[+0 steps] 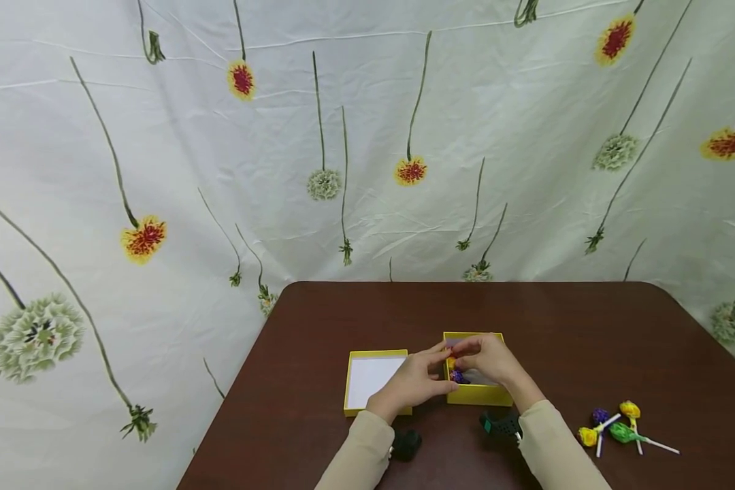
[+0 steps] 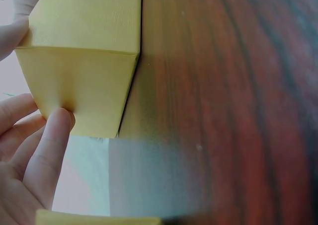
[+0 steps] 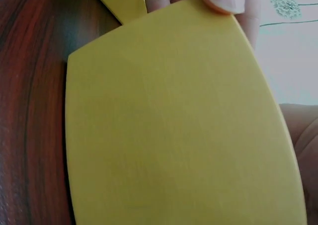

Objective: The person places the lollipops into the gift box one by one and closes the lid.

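An open yellow box [image 1: 479, 395] stands on the table with lollipops at its left inner side, among them a purple one [image 1: 457, 376] and a yellow one [image 1: 451, 365]. My left hand [image 1: 413, 382] grips the box at its left side, thumb by the front corner. In the left wrist view, a fingertip of the left hand [image 2: 37, 160] presses the yellow wall [image 2: 84, 81]. Reaching in over the rim, my right hand [image 1: 488, 357] pinches at the yellow lollipop; its fingertips partly cover the candy. The box wall [image 3: 174, 115] hides the box's inside in the right wrist view.
A shallow yellow-edged lid with a white inside [image 1: 367, 381] lies left of the box. Several lollipops lie at the right: yellow [image 1: 587, 437], purple [image 1: 599, 416] and green [image 1: 622, 432] among them. Behind the brown table [image 1: 465, 306] hangs a flowered cloth [image 1: 367, 136].
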Action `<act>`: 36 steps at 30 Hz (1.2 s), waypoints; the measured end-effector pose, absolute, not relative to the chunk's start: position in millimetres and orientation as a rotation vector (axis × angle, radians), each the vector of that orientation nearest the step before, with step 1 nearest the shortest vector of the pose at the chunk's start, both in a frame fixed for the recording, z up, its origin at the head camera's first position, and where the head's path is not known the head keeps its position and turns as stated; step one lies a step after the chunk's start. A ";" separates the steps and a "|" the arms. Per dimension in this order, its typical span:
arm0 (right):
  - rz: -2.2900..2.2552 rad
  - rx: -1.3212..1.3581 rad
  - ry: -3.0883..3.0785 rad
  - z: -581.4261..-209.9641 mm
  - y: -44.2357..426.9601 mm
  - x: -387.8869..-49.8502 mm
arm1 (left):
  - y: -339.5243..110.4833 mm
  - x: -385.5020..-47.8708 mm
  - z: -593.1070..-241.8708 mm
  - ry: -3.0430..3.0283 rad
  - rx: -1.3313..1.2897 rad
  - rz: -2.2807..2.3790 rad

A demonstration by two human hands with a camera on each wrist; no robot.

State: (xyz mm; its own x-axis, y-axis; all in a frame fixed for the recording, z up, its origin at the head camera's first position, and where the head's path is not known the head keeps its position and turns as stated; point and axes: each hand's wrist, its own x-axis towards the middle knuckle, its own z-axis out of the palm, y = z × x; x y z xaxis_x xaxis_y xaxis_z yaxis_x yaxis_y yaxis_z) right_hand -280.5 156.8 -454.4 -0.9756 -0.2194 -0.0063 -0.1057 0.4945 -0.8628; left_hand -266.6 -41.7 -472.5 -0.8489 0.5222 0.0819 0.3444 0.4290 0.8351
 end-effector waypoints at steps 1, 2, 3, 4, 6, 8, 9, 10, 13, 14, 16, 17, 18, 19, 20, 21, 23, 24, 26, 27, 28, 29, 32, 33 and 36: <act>-1.483 -0.273 2.633 -453.8 157.0 -280.2 | -41.7 -266.7 -472.6 2.490 0.764 1.388; -1.476 -0.260 2.645 -453.7 157.2 -280.1 | -41.6 -266.9 -472.7 2.485 0.762 1.392; -1.462 -0.257 2.662 -452.7 157.7 -279.6 | -41.4 -267.0 -472.8 2.484 0.762 1.394; -1.452 -0.250 2.681 -451.8 158.1 -279.2 | -41.3 -267.2 -472.9 2.483 0.759 1.396; -1.438 -0.244 2.706 -447.9 159.8 -277.3 | -41.2 -267.4 -472.7 2.482 0.752 1.399; -1.409 -0.253 2.744 -442.4 163.8 -274.2 | -40.8 -267.9 -472.9 2.482 0.744 1.405; -1.391 -0.262 2.767 -438.7 166.7 -272.1 | -40.7 -268.3 -473.1 2.486 0.738 1.403; -1.380 -0.267 2.786 -434.6 169.9 -269.8 | -40.5 -268.5 -473.0 2.488 0.729 1.400; -1.346 -0.317 2.825 -420.5 184.2 -260.5 | -39.7 -268.9 -473.1 2.498 0.717 1.393; -1.339 -0.324 2.831 -416.0 190.2 -256.4 | -39.3 -269.0 -473.2 2.497 0.716 1.392; -1.327 -0.336 2.839 -407.7 203.9 -247.3 | -38.8 -268.6 -473.3 2.488 0.713 1.393; -1.321 -0.336 2.834 -404.4 211.3 -242.4 | -38.6 -268.5 -473.5 2.484 0.714 1.394; -1.313 -0.334 2.829 -401.9 219.0 -237.8 | -38.5 -268.4 -473.6 2.481 0.716 1.397; -1.308 -0.333 2.824 -400.1 226.8 -233.5 | -38.5 -268.3 -473.5 2.481 0.713 1.397; -1.300 -0.333 2.817 -398.9 234.7 -229.4 | -38.7 -268.2 -473.4 2.481 0.710 1.397; -1.294 -0.336 2.805 -398.5 242.7 -225.9 | -38.8 -268.1 -473.6 2.485 0.707 1.394; -1.267 -0.334 2.777 -398.8 258.9 -220.5 | -39.5 -268.4 -473.0 2.495 0.712 1.394; -1.250 -0.345 2.761 -400.0 267.1 -218.1 | -39.8 -268.4 -472.7 2.495 0.715 1.396; -1.220 -0.375 2.703 -403.5 283.3 -214.0 | -40.1 -268.2 -472.4 2.489 0.725 1.399; -1.207 -0.402 2.667 -405.9 291.1 -212.5 | -40.1 -268.1 -472.3 2.487 0.731 1.400; -1.196 -0.427 2.626 -408.5 298.3 -211.3 | -40.0 -267.9 -472.1 2.484 0.735 1.402; -1.193 -0.446 2.580 -411.4 304.4 -210.2 | -39.8 -267.6 -472.1 2.483 0.737 1.401; -1.190 -0.501 2.455 -421.0 319.2 -208.4 | -39.2 -267.2 -472.0 2.488 0.735 1.399; -1.182 -0.512 2.433 -424.4 322.6 -207.7 | -38.8 -267.1 -471.9 2.489 0.733 1.398; -1.139 -0.523 2.404 -433.7 329.6 -204.5 | -37.8 -266.5 -471.9 2.485 0.725 1.400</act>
State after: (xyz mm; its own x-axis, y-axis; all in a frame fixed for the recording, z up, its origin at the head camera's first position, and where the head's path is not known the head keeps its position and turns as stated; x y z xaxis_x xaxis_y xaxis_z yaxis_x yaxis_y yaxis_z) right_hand -204.5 329.6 -433.7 -0.8377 -0.5020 -0.2152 -0.1514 0.5920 -0.7916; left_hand -266.5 -37.8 -471.9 -0.8602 0.5057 0.0652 0.3180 0.4320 0.8440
